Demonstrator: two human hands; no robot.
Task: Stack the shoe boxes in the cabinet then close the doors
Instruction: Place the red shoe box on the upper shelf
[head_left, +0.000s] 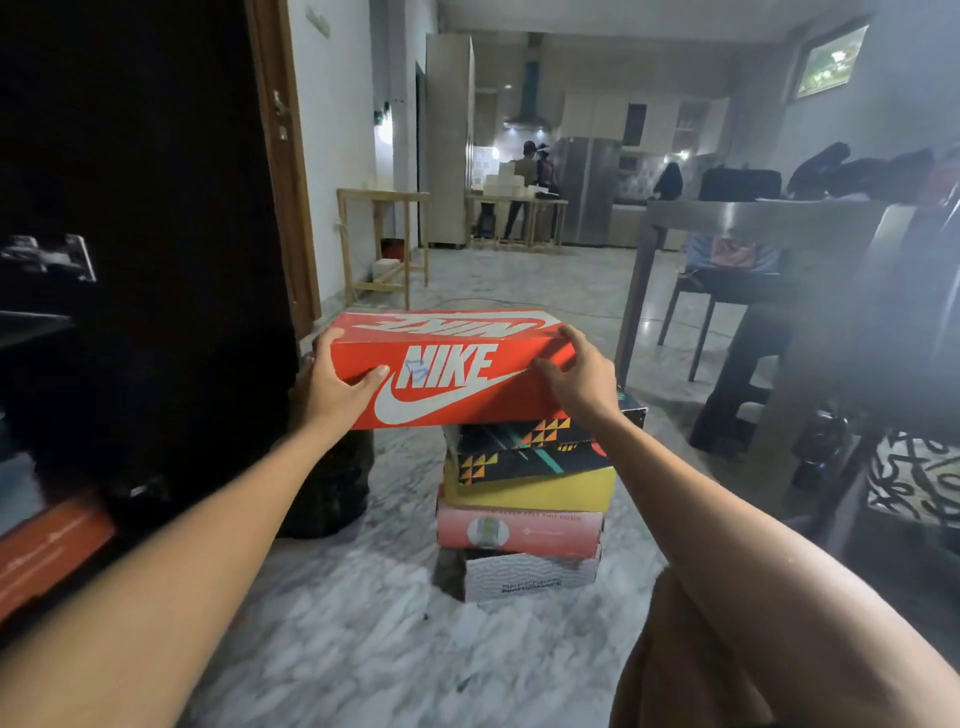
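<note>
Spanning the room, marbled floor (363, 597)

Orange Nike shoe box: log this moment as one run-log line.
step: lifting top box | orange Nike shoe box: held at both ends | left hand: gripping | right hand: gripping | stack of shoe boxes: on floor below

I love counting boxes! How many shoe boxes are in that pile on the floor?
5: the orange box on top, held by both hands, then the black patterned box, the yellow box, the pink box and the white box at the bottom.
</note>
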